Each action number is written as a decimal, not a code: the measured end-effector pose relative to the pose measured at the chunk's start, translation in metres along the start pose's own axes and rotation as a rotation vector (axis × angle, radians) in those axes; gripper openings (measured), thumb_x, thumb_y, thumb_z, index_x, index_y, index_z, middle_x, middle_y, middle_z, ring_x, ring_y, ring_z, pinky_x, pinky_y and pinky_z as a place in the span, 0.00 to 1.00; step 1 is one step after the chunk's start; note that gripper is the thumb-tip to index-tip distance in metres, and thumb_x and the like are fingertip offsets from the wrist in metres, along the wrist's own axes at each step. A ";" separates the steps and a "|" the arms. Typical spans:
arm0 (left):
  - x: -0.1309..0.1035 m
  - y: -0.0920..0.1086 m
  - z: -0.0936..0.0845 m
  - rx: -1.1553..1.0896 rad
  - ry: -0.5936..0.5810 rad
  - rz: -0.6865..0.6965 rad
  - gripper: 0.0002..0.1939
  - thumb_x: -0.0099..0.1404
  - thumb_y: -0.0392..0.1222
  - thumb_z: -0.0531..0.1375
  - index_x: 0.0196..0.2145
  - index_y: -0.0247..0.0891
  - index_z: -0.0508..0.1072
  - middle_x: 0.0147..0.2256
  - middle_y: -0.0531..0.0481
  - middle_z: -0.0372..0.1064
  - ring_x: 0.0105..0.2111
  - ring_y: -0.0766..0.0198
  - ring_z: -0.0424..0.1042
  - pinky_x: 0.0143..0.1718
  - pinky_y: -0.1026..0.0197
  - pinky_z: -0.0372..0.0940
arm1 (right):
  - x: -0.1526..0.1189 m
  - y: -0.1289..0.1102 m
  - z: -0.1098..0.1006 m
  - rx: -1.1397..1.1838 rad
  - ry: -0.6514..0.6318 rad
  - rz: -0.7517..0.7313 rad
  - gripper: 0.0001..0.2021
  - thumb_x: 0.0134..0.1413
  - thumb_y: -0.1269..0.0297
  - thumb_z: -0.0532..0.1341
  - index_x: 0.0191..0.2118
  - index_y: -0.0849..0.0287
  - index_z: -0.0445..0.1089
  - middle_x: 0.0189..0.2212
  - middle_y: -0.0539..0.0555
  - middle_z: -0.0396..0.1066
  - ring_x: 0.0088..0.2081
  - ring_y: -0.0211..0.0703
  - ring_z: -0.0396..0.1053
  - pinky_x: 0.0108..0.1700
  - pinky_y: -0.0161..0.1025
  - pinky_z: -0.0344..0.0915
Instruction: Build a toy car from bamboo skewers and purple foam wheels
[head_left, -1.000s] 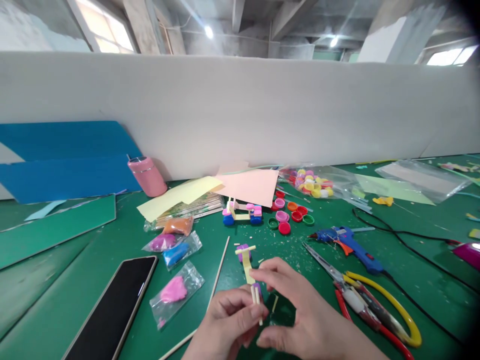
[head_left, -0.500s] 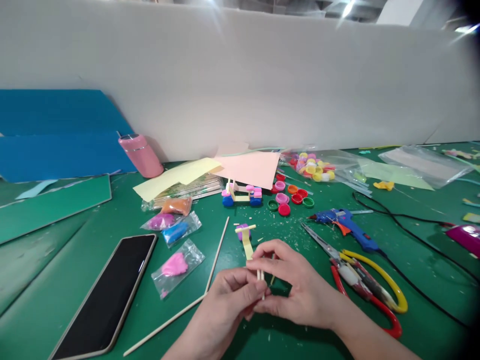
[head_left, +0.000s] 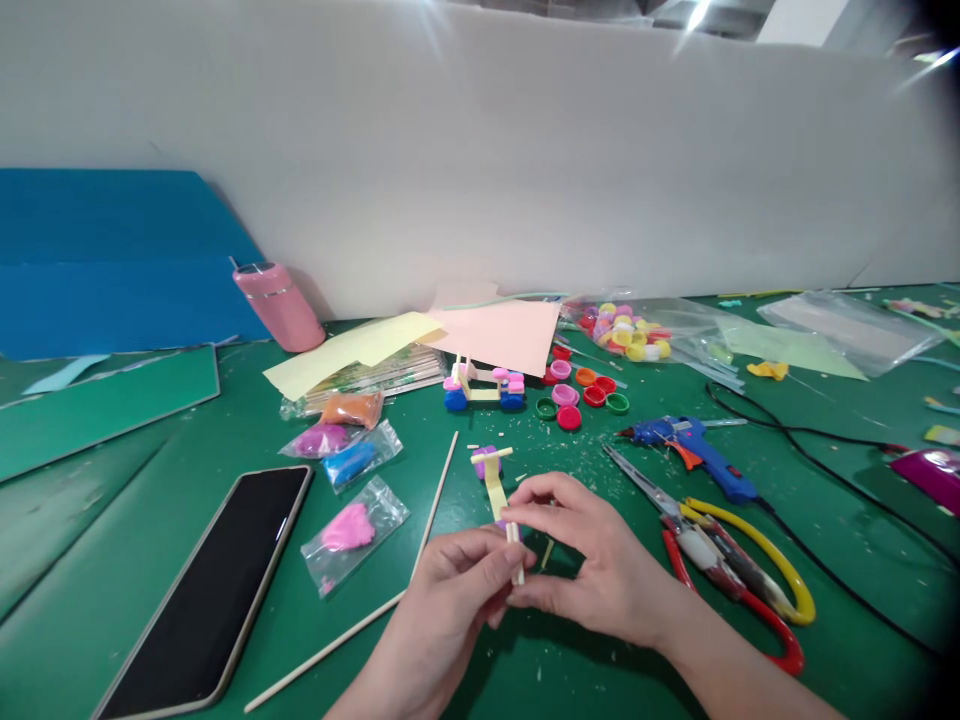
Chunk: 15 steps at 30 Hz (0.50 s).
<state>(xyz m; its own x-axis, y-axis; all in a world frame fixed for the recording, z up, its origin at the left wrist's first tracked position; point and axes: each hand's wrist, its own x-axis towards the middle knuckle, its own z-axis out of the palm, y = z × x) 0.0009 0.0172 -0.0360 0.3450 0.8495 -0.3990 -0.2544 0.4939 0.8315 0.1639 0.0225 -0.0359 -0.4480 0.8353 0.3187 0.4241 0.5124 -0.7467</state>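
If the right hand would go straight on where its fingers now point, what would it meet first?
Most likely the short pale sticks in the left hand. They lie right at the right hand's fingertips; whether they already touch is unclear.

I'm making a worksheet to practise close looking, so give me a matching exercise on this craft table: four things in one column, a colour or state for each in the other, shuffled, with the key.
Things
1. short pale sticks
2. phone
3. glue gun
4. pliers

Colour or state
A. one handle yellow, the other red
B. pinched between the thumb and fingers of the left hand
C. lying with its dark screen facing up
D. blue body with an orange-red trigger

Right pairs
1-B, 2-C, 3-D, 4-A
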 end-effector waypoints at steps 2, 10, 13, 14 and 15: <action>0.001 0.000 -0.001 0.010 -0.006 0.003 0.11 0.52 0.43 0.64 0.21 0.31 0.76 0.17 0.53 0.63 0.18 0.75 0.52 0.20 0.68 0.46 | 0.000 0.002 0.000 0.000 -0.002 -0.005 0.21 0.45 0.61 0.65 0.48 0.57 0.67 0.44 0.55 0.63 0.45 0.43 0.62 0.46 0.38 0.61; -0.001 0.000 -0.001 0.021 0.000 0.033 0.10 0.53 0.43 0.63 0.20 0.33 0.76 0.19 0.53 0.63 0.19 0.74 0.53 0.20 0.67 0.47 | 0.001 0.004 0.001 -0.011 -0.016 -0.002 0.23 0.45 0.58 0.65 0.49 0.55 0.66 0.44 0.55 0.63 0.45 0.44 0.62 0.45 0.39 0.61; 0.000 0.000 -0.001 0.017 0.017 0.042 0.10 0.53 0.42 0.63 0.19 0.34 0.75 0.19 0.54 0.63 0.19 0.74 0.53 0.21 0.67 0.48 | 0.001 0.002 0.001 -0.025 -0.024 -0.006 0.26 0.45 0.59 0.66 0.51 0.56 0.64 0.45 0.55 0.63 0.46 0.44 0.62 0.46 0.39 0.61; 0.000 0.000 -0.001 0.016 0.021 0.042 0.10 0.53 0.42 0.63 0.20 0.34 0.75 0.20 0.54 0.63 0.19 0.74 0.53 0.21 0.67 0.48 | 0.001 0.002 0.000 -0.026 -0.024 -0.009 0.27 0.44 0.58 0.66 0.51 0.56 0.63 0.46 0.55 0.62 0.46 0.44 0.62 0.47 0.39 0.61; 0.000 0.000 -0.001 0.016 0.025 0.038 0.10 0.53 0.42 0.63 0.20 0.34 0.75 0.20 0.54 0.63 0.19 0.74 0.53 0.21 0.67 0.48 | 0.001 0.001 0.000 -0.025 -0.022 -0.011 0.27 0.44 0.58 0.66 0.52 0.57 0.62 0.46 0.55 0.62 0.46 0.44 0.62 0.47 0.39 0.61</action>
<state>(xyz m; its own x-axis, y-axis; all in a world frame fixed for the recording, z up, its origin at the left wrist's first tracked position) -0.0001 0.0173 -0.0363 0.3130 0.8722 -0.3760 -0.2524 0.4581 0.8523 0.1637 0.0234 -0.0367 -0.4700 0.8251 0.3136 0.4388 0.5267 -0.7280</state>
